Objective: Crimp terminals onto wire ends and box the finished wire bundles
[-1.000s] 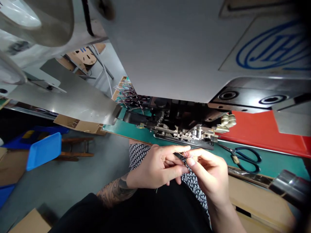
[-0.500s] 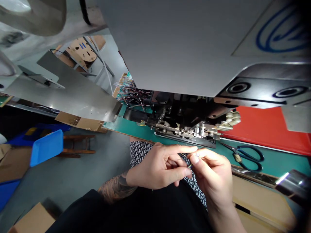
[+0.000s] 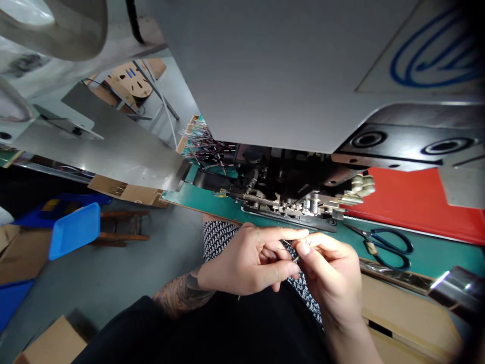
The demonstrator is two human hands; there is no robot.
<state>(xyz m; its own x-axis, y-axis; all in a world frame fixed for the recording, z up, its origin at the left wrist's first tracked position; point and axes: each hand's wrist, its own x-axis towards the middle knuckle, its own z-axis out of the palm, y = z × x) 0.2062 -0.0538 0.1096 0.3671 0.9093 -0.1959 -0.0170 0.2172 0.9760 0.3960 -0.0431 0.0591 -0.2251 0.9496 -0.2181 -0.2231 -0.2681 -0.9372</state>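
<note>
Thin wires (image 3: pixel 296 259) run between my two hands, just in front of the green table edge. My left hand (image 3: pixel 252 260) has its fingers curled round the wires, the index finger stretched toward the other hand. With thumb and forefinger pinched, my right hand (image 3: pixel 329 268) grips the wire ends; their tips are mostly hidden by the fingers. Beyond the hands sits the metal mechanism (image 3: pixel 288 202) of a machine. A bundle of many thin wires (image 3: pixel 206 144) lies to the left behind it.
Dark-handled scissors (image 3: pixel 386 245) lie on the green table (image 3: pixel 428 253) at the right, near a red sheet (image 3: pixel 413 202). A large grey machine housing (image 3: pixel 265 71) hangs above. A blue tray (image 3: pixel 76 230) and a wooden stool (image 3: pixel 125 227) are at the lower left.
The view has shifted very slightly. Both hands keep nearly the same pose, close together on the wires.
</note>
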